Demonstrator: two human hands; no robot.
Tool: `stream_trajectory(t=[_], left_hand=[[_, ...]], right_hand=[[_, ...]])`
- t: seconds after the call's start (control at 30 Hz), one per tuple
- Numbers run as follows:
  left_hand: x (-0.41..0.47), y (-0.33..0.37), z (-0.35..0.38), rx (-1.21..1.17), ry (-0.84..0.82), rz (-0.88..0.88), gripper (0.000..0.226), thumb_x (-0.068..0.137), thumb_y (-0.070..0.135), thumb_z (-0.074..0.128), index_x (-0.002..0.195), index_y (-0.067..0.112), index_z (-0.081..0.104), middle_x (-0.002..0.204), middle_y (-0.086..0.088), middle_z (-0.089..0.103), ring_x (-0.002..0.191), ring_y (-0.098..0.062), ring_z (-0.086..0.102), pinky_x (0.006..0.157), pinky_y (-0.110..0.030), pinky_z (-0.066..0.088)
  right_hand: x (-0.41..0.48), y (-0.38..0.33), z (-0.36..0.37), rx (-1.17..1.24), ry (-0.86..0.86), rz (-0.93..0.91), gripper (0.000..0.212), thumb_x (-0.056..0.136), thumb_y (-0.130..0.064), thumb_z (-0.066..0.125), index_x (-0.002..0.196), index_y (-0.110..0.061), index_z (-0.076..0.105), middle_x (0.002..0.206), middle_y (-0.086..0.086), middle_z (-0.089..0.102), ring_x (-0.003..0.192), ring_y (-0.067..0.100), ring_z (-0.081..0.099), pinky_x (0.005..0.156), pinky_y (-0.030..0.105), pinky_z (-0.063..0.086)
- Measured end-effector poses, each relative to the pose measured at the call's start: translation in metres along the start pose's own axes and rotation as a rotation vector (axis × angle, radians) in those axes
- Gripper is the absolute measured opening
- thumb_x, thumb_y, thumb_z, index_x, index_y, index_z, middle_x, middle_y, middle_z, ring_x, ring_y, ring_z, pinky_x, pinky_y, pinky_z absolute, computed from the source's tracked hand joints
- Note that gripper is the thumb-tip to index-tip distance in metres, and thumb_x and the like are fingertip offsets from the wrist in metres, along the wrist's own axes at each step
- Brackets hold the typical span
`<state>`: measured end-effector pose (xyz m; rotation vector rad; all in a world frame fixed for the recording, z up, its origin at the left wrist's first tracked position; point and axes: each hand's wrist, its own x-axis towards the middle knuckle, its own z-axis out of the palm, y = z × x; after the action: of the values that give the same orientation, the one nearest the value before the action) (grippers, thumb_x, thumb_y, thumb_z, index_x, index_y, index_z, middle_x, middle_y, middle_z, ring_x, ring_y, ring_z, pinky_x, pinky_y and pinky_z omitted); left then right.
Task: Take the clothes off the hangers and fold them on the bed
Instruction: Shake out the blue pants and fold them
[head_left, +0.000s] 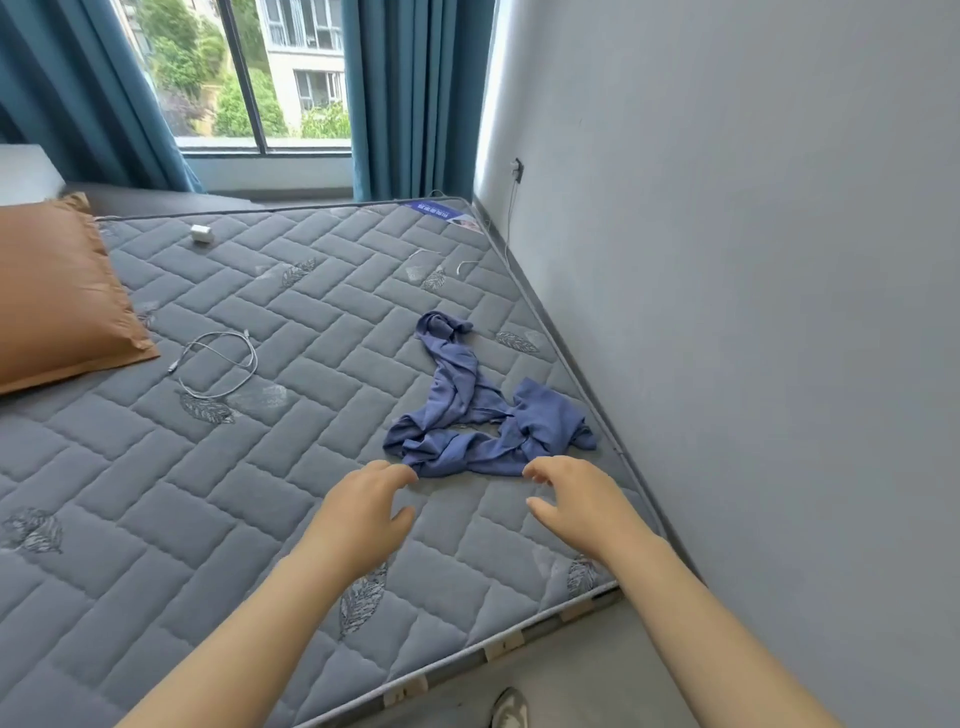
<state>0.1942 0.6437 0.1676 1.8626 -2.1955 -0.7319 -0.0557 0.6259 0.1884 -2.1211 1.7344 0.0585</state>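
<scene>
Blue garment (540, 421) crumpled on bed (208, 493), nr wall (779, 312).

mattress (218, 467): quilted grey cloth, matt, stitched leaf pattern
garment (467, 415): thin blue-violet cloth, soft, crumpled, matt
pillow (57, 291): orange cloth, smooth, faint sheen
cable (223, 364): white plastic, smooth
wall (753, 260): painted, matt, smooth
curtains (415, 98): teal cloth, pleated

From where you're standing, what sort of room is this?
Most likely a bedroom in a home. A bare quilted mattress fills most of the view, an orange pillow lies at one end, and teal curtains frame a window. A crumpled blue garment lies on the mattress.
</scene>
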Motion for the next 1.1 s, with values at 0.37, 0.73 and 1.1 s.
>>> stream_trajectory(t=[0.37,0.73,1.1], left_hand=[[0.079,0.093,0.049,0.000,-0.008,-0.047,0.039,0.092,0.026,0.054,0.131,0.022,0.053,0.124,0.002,0.056,0.114,-0.019,0.053,0.091,-0.029,0.043],[0.145,0.118,0.081,-0.021,-0.063,-0.129,0.041,0.093,0.030,0.053,0.134,0.023,0.050,0.129,0.003,0.053,0.117,-0.017,0.051,0.094,-0.025,0.041],[0.229,0.125,0.150,-0.113,-0.081,-0.449,0.034,0.093,0.026,0.053,0.126,0.020,0.054,0.123,0.001,0.056,0.112,-0.019,0.054,0.090,-0.030,0.043]], right_hand=[[0.035,0.121,-0.033,-0.004,-0.047,-0.027,0.039,0.091,-0.031,0.056,0.129,-0.021,0.056,0.128,-0.001,0.061,0.117,0.017,0.056,0.093,0.032,0.046],[0.095,0.196,-0.027,-0.008,-0.148,-0.018,0.037,0.092,-0.032,0.055,0.127,-0.022,0.057,0.124,-0.003,0.062,0.115,0.016,0.056,0.092,0.030,0.046],[0.223,0.270,0.003,-0.018,-0.290,-0.113,0.032,0.093,-0.027,0.053,0.124,-0.017,0.060,0.124,0.000,0.064,0.114,0.021,0.057,0.088,0.032,0.047]])
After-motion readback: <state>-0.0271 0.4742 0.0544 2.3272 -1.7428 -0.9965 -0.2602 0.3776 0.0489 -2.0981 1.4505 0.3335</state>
